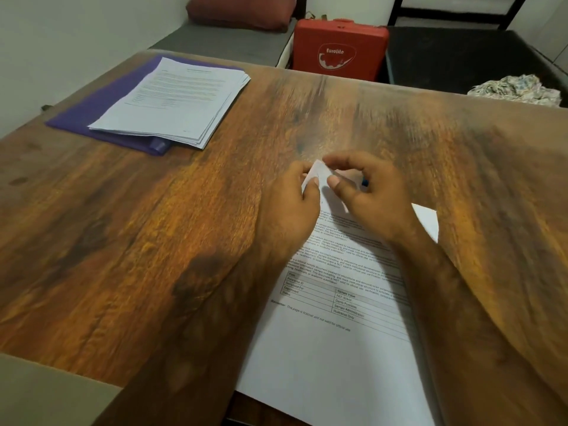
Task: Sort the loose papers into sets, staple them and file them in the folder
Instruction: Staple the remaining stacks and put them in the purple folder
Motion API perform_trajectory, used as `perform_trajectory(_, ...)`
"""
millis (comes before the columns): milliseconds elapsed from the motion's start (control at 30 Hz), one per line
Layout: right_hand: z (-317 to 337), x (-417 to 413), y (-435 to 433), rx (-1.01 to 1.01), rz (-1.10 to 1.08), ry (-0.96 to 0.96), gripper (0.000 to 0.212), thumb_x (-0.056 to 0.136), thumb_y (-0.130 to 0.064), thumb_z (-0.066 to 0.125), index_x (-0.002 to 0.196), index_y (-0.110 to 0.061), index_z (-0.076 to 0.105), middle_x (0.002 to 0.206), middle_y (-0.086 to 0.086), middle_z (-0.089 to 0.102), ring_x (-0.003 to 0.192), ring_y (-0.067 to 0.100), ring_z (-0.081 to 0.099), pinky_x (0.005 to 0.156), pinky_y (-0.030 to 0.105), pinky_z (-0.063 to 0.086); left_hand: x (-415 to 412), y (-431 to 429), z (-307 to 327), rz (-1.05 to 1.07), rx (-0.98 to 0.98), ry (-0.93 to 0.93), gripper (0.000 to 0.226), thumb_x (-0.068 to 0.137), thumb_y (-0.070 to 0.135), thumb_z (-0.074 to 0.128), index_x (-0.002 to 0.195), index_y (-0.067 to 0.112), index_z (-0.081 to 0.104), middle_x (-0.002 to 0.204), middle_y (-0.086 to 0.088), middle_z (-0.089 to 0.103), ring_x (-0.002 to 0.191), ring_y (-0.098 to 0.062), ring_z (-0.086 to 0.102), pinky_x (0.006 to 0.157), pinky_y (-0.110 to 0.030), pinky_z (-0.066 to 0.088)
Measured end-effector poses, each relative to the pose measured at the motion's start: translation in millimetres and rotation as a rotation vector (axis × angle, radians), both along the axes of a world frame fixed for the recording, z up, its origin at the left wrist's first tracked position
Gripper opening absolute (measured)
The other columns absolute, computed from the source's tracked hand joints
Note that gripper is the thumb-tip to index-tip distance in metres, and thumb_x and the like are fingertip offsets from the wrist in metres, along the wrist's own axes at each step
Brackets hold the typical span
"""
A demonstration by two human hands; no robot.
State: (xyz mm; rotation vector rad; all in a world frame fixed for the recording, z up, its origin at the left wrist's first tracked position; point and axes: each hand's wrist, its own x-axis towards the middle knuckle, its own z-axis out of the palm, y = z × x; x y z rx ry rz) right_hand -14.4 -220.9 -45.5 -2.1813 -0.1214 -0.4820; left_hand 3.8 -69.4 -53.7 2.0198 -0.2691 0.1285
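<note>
Wood-grain table [153, 226] fills most of the view. Beyond its far edge are a grey mattress [221, 41] with a maroon pillow [242, 10], a red case [341, 50] and a crumpled cloth [516, 89]. A purple folder [86, 112] lies far left, with a paper stack [175, 99] resting on it. Printed sheets [332, 364] overhang the near edge. The left hand [292, 204] and right hand [375, 198] both pinch their raised far corner. A small blue object [364, 182] behind the right hand is mostly hidden and cannot be identified.
</note>
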Motion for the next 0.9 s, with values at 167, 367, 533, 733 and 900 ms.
perform_trajectory(167, -10, 6, 2, 0.069, 0.002, -0.004, 0.03, 0.091, -0.018, 0.075, 0.119, -0.025, 0.073, 0.109, -0.011, 0.064, 0.104, 0.009, 0.065, 0.098, 0.033, 0.054, 0, 1, -1, -0.008, -0.008, 0.006, 0.015, 0.104, 0.028, 0.056, 0.113, 0.023, 0.066, 0.094, 0.01, 0.07, 0.082, -0.006, 0.067, 0.066, -0.025, 0.052)
perform_trajectory(367, -11, 10, 1, 0.116, -0.013, 0.014, 0.015, 0.095, -0.015, 0.072, 0.109, -0.02, 0.076, 0.106, -0.007, 0.073, 0.098, 0.01, 0.068, 0.09, 0.029, 0.055, 0, 2, 0, -0.018, -0.001, -0.021, 0.015, 0.105, 0.032, 0.055, 0.107, 0.021, 0.065, 0.089, 0.008, 0.07, 0.08, -0.008, 0.067, 0.066, -0.031, 0.056)
perform_trajectory(533, -13, 9, 3, 0.01, -0.02, -0.014, 0.016, 0.089, -0.018, 0.074, 0.105, -0.018, 0.074, 0.1, -0.008, 0.073, 0.096, 0.009, 0.068, 0.085, 0.023, 0.051, 1, 1, -1, 0.014, -0.02, 0.031, 0.009, 0.101, 0.025, 0.058, 0.107, 0.024, 0.063, 0.094, 0.01, 0.068, 0.083, -0.007, 0.066, 0.069, -0.031, 0.057)
perform_trajectory(733, -14, 9, 4, 0.001, -0.053, 0.026, 0.009, 0.089, -0.022, 0.072, 0.098, -0.021, 0.073, 0.095, -0.012, 0.071, 0.09, 0.005, 0.065, 0.079, 0.017, 0.05, 1, 2, -1, -0.014, -0.013, 0.01, 0.005, 0.101, 0.022, 0.058, 0.103, 0.023, 0.063, 0.09, 0.008, 0.069, 0.076, -0.005, 0.065, 0.06, -0.023, 0.051)
perform_trajectory(900, -14, 9, 5, 0.021, -0.051, 0.039, 0.007, 0.088, -0.022, 0.07, 0.095, -0.019, 0.071, 0.093, -0.006, 0.07, 0.087, 0.011, 0.066, 0.079, 0.033, 0.057, 0, 2, -3, -0.013, -0.053, 0.008, 0.003, 0.101, 0.022, 0.058, 0.103, 0.024, 0.056, 0.092, 0.006, 0.066, 0.081, -0.012, 0.066, 0.066, -0.034, 0.056)
